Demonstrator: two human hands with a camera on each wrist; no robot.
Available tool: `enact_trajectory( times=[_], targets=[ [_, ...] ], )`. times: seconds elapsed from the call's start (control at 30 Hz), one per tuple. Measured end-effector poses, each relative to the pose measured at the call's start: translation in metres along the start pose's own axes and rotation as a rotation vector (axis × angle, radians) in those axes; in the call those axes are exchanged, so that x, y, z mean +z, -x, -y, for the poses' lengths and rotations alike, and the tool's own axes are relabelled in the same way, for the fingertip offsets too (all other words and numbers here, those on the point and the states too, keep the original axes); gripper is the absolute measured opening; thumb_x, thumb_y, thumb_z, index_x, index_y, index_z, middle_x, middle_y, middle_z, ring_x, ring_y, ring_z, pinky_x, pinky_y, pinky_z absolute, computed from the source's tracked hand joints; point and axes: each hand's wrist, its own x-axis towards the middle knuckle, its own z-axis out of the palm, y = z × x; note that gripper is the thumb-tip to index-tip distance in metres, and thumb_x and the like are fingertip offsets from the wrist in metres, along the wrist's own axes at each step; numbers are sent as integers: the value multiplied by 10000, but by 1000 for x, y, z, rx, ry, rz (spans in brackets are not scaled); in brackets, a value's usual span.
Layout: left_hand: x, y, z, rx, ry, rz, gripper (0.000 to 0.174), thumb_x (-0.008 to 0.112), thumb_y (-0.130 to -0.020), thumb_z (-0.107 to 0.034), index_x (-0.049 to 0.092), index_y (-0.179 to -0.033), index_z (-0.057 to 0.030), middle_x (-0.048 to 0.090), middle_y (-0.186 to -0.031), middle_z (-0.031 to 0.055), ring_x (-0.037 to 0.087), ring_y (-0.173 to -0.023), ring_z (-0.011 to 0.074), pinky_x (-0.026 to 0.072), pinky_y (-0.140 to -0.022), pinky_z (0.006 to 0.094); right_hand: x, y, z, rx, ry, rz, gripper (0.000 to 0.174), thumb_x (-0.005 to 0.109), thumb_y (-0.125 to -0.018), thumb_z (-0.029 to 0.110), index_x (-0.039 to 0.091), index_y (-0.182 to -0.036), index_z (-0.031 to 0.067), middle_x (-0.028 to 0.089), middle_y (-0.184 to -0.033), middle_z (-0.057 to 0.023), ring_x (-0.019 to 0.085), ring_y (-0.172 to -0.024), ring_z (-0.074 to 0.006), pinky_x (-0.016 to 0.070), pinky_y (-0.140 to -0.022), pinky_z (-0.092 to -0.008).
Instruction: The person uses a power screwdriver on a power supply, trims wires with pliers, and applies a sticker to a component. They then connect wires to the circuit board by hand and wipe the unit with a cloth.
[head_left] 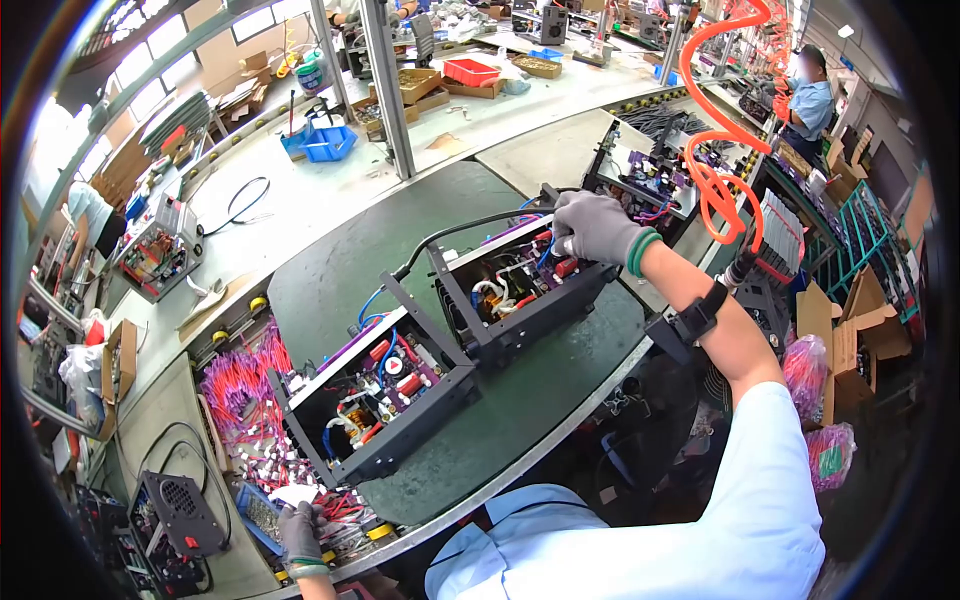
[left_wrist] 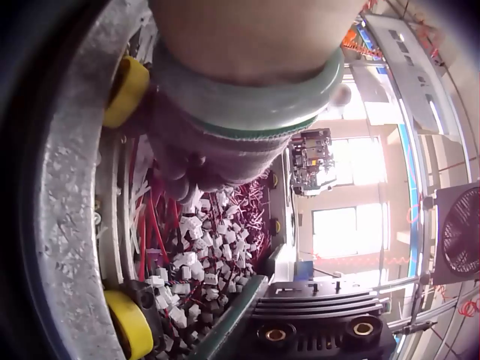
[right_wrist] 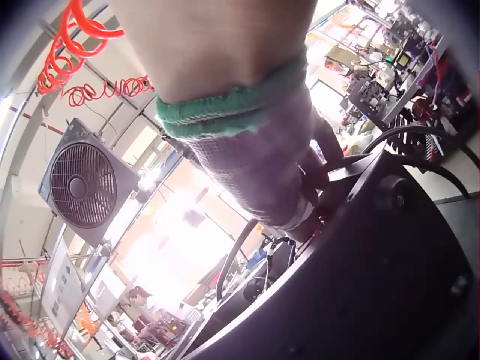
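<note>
Two open black chassis with circuit boards stand side by side on a green mat (head_left: 540, 400). My gloved right hand (head_left: 600, 228) grips the far end of the right chassis (head_left: 540, 315), beside a black cable (head_left: 450, 228); in the right wrist view the hand (right_wrist: 255, 165) bends over the chassis edge (right_wrist: 360, 262), its fingertips partly hidden. The left chassis (head_left: 410, 430) is untouched. My left hand (head_left: 300, 535) hovers low at red wires with white connectors (head_left: 285, 465). In the left wrist view, the bent fingers of that hand (left_wrist: 217, 154) are close over the connectors (left_wrist: 195, 262).
A blue parts bin (head_left: 258, 520) is beside the left hand. Yellow rollers (left_wrist: 131, 322) line the metal rail. Another chassis (head_left: 650, 175) stands beyond my right hand, near a hanging orange coiled hose (head_left: 705, 190). A dark fan-fronted unit (head_left: 185, 510) is at lower left.
</note>
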Motion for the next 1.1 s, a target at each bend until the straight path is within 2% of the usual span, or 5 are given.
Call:
enact_trajectory(
  times=[0.23,0.47,0.67,0.9,1.1],
  targets=[
    [-1,11,-17,101,-188,-41,87,582,-923,-177,551,-949,-100,624,-682,81,540,-411,140,421,-329,295,45,11,-19,-191,43,-522,235,744,-754,151,725,-980,87,692,-1081,-106,655,-1021,-331,510,-910,-434],
    [9,83,-63,711,-784,-369,359,629,-933,-221,672,-1245,-49,710,-1054,217,692,-969,366,549,-847,430,107,-4,-165,-141,-1003,-445,358,575,-1024,244,602,-1301,19,642,-1055,-18,571,-901,-112,468,-815,-253],
    [115,154,-108,1469,-703,-273,458,693,-926,-298,642,-1313,-60,654,-1193,127,624,-1130,297,449,-1048,451,130,22,-132,325,-1146,-160,684,606,-960,229,365,-1532,-57,607,-1156,-22,555,-1003,-100,450,-888,-241],
    [113,137,-91,1274,-1077,-427,614,785,-801,-310,623,-1347,-82,627,-1176,165,569,-1125,380,379,-1043,492,115,59,25,248,-1052,-114,149,562,-979,210,640,-949,87,579,-846,8,584,-774,-138,485,-670,-317],
    [27,128,-111,1319,-1222,-462,597,825,-809,-423,671,-1250,-52,708,-1122,184,662,-978,380,514,-906,475,96,79,157,80,-832,-194,610,573,-983,384,420,-1431,-2,616,-1218,-276,613,-1155,-431,481,-984,-473]
  ],
)
